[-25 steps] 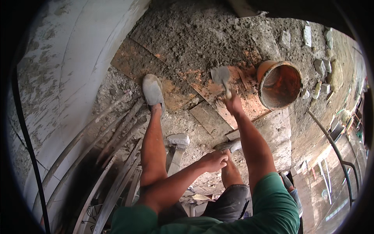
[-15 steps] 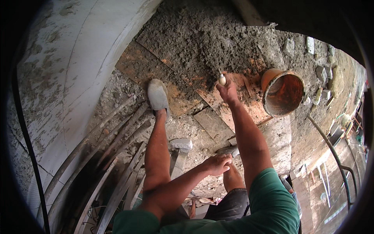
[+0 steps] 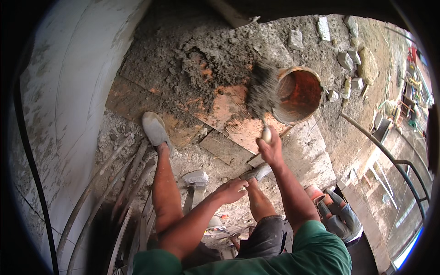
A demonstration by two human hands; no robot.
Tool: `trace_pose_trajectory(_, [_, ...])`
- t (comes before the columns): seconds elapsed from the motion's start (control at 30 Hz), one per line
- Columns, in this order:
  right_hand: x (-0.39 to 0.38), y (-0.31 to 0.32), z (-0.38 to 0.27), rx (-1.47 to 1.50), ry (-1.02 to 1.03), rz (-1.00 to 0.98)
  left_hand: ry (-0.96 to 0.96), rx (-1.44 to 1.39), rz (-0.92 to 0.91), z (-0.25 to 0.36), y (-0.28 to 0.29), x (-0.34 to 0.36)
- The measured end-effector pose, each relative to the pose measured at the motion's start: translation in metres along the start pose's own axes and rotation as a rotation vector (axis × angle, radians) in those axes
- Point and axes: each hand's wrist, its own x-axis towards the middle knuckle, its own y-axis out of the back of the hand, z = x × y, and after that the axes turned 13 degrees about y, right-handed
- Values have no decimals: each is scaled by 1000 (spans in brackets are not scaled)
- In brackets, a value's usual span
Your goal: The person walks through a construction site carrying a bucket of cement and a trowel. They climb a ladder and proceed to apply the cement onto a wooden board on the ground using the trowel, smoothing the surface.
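Note:
My right hand (image 3: 271,149) is closed round the pale wooden handle of a trowel (image 3: 266,133). A heap of wet grey mortar (image 3: 263,89), smeared by motion, covers the trowel's blade. It is right beside the left rim of an orange bucket (image 3: 316,94), whose mouth faces me and whose inside is stained grey. A spread of mortar (image 3: 160,59) lies on orange-stained boards (image 3: 236,103) to the left of the trowel. My left hand (image 3: 231,191) rests at my right knee, its fingers curled, with no tool visible in it.
Bent poles (image 3: 98,183) lean at the left beside a pale wall (image 3: 78,91). Broken blocks (image 3: 346,59) lie beyond the bucket. A curved metal bar (image 3: 376,149) stands at the right. Behind my right arm, another person (image 3: 341,213) is partly visible. My left foot (image 3: 155,127) is near the boards.
My right hand has swung the trowel from the mortar pile rightward to the bucket, now with mortar on the blade. The whole view has shifted, and the left hand stays at the knee.

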Motion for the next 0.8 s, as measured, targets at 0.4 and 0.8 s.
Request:
trace_pose_trajectory(0.4, [-38,73,4,-620,-49,588,-65,-4,-19,-10,-5,12])
trace_pose_trajectory(0.8, [-38,-39,115,-546,-126,-294,50,84,-125,5,15,-14])
